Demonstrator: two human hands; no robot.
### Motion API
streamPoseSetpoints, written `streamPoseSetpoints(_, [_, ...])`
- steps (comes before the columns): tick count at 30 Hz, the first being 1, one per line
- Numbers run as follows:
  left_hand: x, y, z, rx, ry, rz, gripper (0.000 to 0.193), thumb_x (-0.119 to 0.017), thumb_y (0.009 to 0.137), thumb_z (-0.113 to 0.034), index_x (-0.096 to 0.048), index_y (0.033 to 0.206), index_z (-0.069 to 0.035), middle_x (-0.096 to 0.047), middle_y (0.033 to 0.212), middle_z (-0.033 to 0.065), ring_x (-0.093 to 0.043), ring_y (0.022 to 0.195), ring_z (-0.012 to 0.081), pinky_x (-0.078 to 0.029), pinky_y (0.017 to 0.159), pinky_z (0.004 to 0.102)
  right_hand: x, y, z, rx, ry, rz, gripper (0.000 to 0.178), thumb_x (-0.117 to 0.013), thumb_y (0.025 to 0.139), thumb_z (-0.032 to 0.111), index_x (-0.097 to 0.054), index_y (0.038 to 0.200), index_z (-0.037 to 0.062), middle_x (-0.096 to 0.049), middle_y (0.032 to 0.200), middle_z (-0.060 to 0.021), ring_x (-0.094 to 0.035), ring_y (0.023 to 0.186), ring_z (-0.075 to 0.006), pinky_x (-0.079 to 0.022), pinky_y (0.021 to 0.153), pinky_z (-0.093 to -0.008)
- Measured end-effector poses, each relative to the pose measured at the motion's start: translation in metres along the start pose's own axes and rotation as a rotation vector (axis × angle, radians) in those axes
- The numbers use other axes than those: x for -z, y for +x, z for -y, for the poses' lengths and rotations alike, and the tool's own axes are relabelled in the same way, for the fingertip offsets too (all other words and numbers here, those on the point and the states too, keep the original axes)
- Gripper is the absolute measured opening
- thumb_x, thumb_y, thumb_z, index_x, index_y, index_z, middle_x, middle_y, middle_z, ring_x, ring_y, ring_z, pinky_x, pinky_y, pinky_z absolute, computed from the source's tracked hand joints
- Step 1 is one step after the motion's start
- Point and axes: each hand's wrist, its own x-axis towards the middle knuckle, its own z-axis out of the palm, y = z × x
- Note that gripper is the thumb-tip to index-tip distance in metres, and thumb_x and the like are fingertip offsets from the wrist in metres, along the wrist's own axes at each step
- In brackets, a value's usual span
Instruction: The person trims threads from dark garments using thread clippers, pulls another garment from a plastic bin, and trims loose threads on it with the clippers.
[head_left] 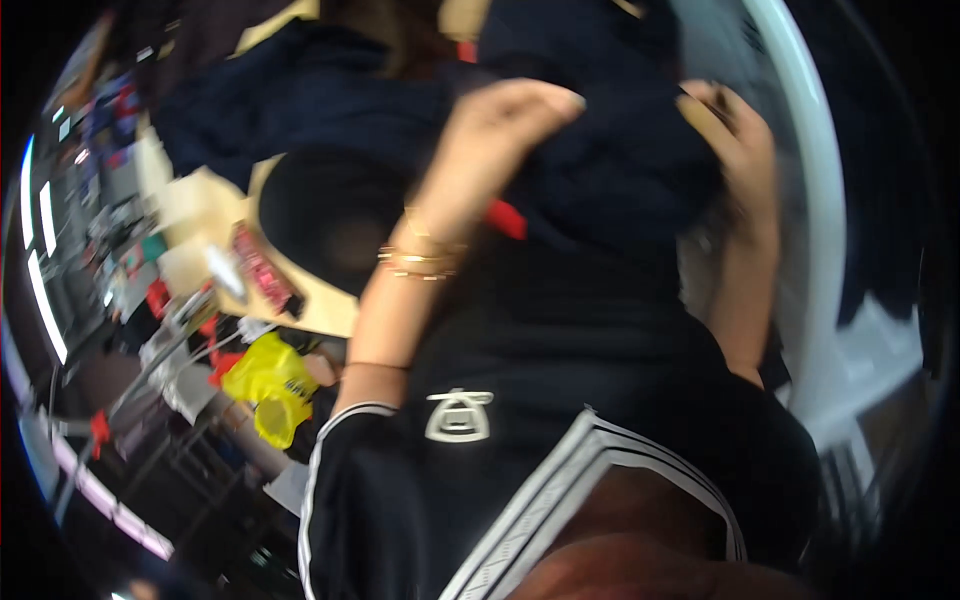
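A dark navy cloth garment [620, 160] is stretched between my two hands in front of my chest. My left hand [512, 112], with gold bangles at the wrist, pinches its left side between thumb and fingers. On the other side, my right hand [738, 130] has its fingers closed on the cloth's right edge. Blur hides the exact fold that each hand grips. A small red piece [507, 218] shows beside the garment, below my left hand. More dark navy cloth [300, 100] lies heaped farther off to the left.
Left of my forearm, a round black thing [325, 215] sits on a pale wooden tabletop [325, 312]. Near it lie a red patterned long object [262, 268] and a white object [226, 273]. A yellow plastic bag [272, 385] is lower left. A pale curved rim [826, 200] runs along the right.
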Motion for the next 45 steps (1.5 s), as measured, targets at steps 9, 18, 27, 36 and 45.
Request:
streamPoseSetpoints(9, [0.0,0.004,0.028,0.026,-0.347,0.031,0.017,-0.062,0.094,-0.008,-0.069,0.106,0.001,-0.071,0.1,0.0053,-0.064,0.095,0.0106,-0.047,0.09,0.0232,-0.027,-0.022,0.051,0.558,-0.701,-0.204,0.028,-0.075,0.081,0.013,-0.067,0.106,0.002,-0.061,0.09,-0.0141,-0.06,0.077,-0.0249,-0.048,0.069,-0.0331])
streamPoseSetpoints(18, [-0.01,0.003,0.019,-0.061,-0.288,0.048,0.018,-0.062,0.095,-0.011,-0.069,0.107,0.0,-0.071,0.1,0.0043,-0.063,0.094,0.009,-0.047,0.089,0.0218,-0.043,-0.019,0.043,0.678,-0.672,-0.018,0.029,-0.078,0.076,0.009,-0.07,0.104,0.0026,-0.059,0.082,-0.0104,-0.06,0.069,-0.0248,-0.049,0.06,-0.0315])
streamPoseSetpoints(27, [-0.015,0.001,0.016,-0.123,-0.138,0.057,0.017,-0.061,0.096,-0.013,-0.069,0.102,0.0,-0.069,0.093,-0.0003,-0.06,0.085,0.0042,-0.045,0.08,0.018,-0.039,-0.017,0.047,0.653,-0.693,0.06,0.025,-0.076,0.078,0.009,-0.071,0.102,0.0011,-0.06,0.082,-0.0102,-0.06,0.069,-0.0237,-0.049,0.06,-0.0308])
streamPoseSetpoints(36, [-0.013,0.002,0.01,-0.113,-0.115,0.056,0.015,-0.061,0.096,-0.013,-0.069,0.1,-0.001,-0.066,0.089,-0.0031,-0.057,0.082,0.0019,-0.044,0.076,0.0164,-0.033,-0.011,0.031,0.729,-0.783,0.125,0.027,-0.074,0.081,0.005,-0.071,0.107,0.0039,-0.061,0.086,-0.0029,-0.057,0.075,-0.0113,-0.044,0.067,-0.0227])
streamPoseSetpoints(45, [-0.02,0.006,0.013,-0.207,-0.011,0.076,0.017,-0.06,0.097,-0.016,-0.063,0.095,0.001,-0.057,0.079,-0.0038,-0.049,0.076,0.0027,-0.044,0.066,0.0203,-0.046,-0.01,0.021,0.263,-0.314,0.052,0.058,-0.083,0.074,0.016,-0.062,0.126,0.0053,-0.055,0.09,-0.0003,-0.045,0.073,-0.0084,-0.035,0.063,-0.0199])
